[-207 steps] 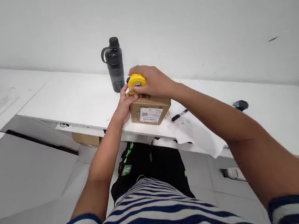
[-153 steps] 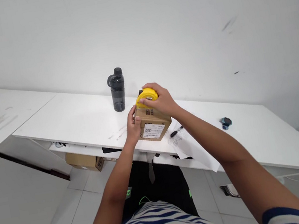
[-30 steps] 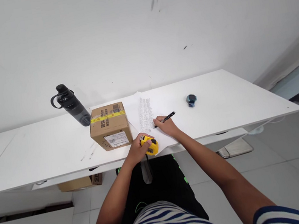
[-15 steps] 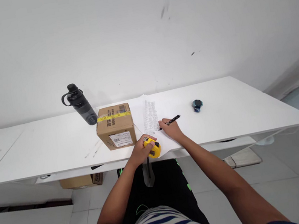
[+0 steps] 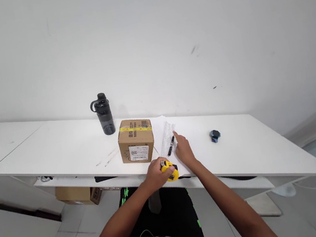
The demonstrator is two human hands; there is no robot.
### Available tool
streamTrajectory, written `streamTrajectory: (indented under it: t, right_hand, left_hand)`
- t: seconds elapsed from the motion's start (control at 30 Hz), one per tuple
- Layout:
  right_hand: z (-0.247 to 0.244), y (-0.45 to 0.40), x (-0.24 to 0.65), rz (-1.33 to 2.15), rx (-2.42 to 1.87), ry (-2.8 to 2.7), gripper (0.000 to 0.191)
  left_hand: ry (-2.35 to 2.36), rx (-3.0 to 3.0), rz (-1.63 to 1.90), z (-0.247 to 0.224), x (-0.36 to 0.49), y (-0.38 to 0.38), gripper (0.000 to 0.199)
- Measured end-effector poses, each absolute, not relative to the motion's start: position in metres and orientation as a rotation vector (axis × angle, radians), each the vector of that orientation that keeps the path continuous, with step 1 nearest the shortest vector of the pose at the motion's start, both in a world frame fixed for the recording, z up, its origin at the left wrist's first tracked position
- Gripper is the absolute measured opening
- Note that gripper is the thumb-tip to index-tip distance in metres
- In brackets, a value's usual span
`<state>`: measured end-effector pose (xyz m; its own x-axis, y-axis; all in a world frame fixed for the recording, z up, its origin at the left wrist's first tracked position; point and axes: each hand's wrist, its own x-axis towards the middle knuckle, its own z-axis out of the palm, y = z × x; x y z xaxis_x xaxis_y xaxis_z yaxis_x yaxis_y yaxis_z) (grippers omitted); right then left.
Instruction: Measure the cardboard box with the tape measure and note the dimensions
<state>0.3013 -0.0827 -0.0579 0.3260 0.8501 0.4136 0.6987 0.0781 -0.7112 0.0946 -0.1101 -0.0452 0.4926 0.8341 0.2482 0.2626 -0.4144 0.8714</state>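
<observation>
In my left hand (image 5: 155,176) is a yellow tape measure (image 5: 171,171), gripped at the desk's front edge. A black pen (image 5: 171,146) lies slantwise on the written sheet of paper (image 5: 164,132). My right hand (image 5: 184,150) rests just right of the pen, index finger stretched along the paper near the pen's far end. Whether that fingertip touches the pen I cannot tell. The other right-hand fingers are partly hidden beneath the hand. A taped cardboard box (image 5: 136,141) with a white label stands left of the paper.
A dark water bottle (image 5: 105,117) stands upright behind the box, to the left. On the right of the white desk (image 5: 247,144) lies a blue-black watch (image 5: 214,135). Another cardboard box (image 5: 75,195) sits under the desk, left of my legs.
The pen has left my right hand's writing grip and now lies on the paper. My left hand still holds the tape measure. The camera view has shifted and tilted.
</observation>
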Motion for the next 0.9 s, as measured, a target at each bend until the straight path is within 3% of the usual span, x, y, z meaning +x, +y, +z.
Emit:
streamTrajectory:
  t: [0.13,0.23,0.3,0.37,0.47,0.53,0.6,0.67,0.9]
  right_hand:
    - [-0.023,-0.125,0.263,0.790,-1.220,-1.408,0.061]
    - [0.002,-0.163,0.218,1.041,-0.849,-1.591,0.089]
    - [0.020,-0.170,0.189,0.949,-0.849,-1.601,0.094]
    - [0.040,-0.156,0.168,0.741,-0.927,-1.488,0.076]
    - [0.076,-0.104,0.161,0.513,-1.010,-1.589,0.069]
    - [0.096,-0.065,0.165,0.406,-1.104,-1.781,0.064]
    - [0.107,-0.033,0.169,0.364,-1.210,-1.977,0.058]
    - [0.108,-0.012,0.169,0.374,-1.264,-2.124,0.055]
    - [0.104,-0.004,0.163,0.316,-1.255,-2.284,0.049]
  left_hand:
    - [0.725,1.773,1.401,-0.029,0.073,-0.133,0.050]
    - [0.648,1.617,1.735,-0.001,0.061,-0.139,0.064]
    - [0.697,1.572,1.795,0.021,0.054,-0.133,0.072]
    - [0.732,1.586,1.809,0.041,0.045,-0.118,0.079]
    - [0.792,1.585,1.829,0.056,0.022,-0.084,0.085]
    - [0.976,1.559,1.694,0.053,0.006,-0.059,0.073]
    - [1.096,1.501,1.525,0.041,-0.004,-0.040,0.074]
    - [1.052,1.456,1.395,0.025,-0.006,-0.027,0.082]
    - [0.841,1.351,1.319,0.004,0.011,-0.026,0.069]
